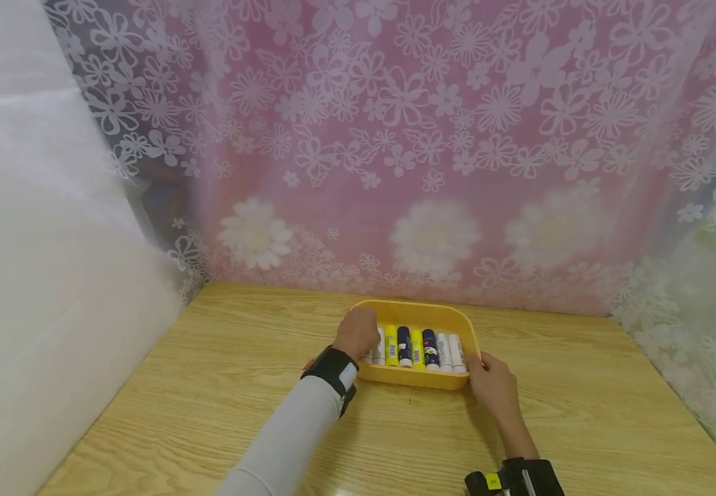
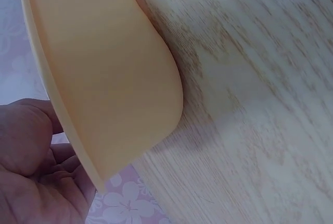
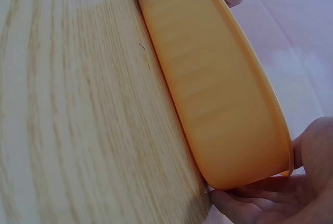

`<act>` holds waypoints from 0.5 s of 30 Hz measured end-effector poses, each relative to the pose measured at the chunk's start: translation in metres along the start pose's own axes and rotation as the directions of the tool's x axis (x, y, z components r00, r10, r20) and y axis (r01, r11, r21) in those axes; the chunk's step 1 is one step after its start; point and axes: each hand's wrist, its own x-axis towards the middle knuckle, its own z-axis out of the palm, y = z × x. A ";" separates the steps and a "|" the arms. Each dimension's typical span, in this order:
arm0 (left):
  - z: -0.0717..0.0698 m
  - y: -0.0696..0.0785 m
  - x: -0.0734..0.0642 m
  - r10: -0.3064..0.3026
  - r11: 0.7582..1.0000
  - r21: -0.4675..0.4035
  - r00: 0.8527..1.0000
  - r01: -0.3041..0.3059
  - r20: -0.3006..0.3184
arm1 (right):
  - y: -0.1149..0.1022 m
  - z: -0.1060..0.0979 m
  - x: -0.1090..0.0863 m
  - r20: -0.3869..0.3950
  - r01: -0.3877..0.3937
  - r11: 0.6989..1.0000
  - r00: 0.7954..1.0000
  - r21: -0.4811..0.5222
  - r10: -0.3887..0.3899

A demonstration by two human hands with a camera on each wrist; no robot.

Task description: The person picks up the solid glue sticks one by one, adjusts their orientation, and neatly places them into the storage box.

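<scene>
A yellow plastic tray (image 1: 416,377) stands on the wooden table, its outer wall filling much of both wrist views. Inside lies a row of several glue sticks (image 1: 430,350) in white, yellow and navy. My left hand (image 1: 358,333) grips the tray's left end from above; in the left wrist view its thumb and fingers pass behind the rim, so the fingertips are hidden. At the other end my right hand (image 1: 495,387) holds the right front corner. The right wrist view shows its thumb at the rim and its fingers (image 3: 239,206) low against the outside wall.
The light wood table (image 1: 209,386) runs out around the tray. A pink translucent curtain (image 1: 345,138) with white flowers hangs along the back edge. White sheeting (image 1: 54,227) closes the left side, and a flowered sheet (image 1: 699,331) the right.
</scene>
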 end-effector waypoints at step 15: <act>-0.002 0.002 -0.001 -0.009 1.000 0.002 1.000 0.009 0.013 | 0.000 0.000 0.000 0.001 0.001 1.000 1.000 -0.009 -0.001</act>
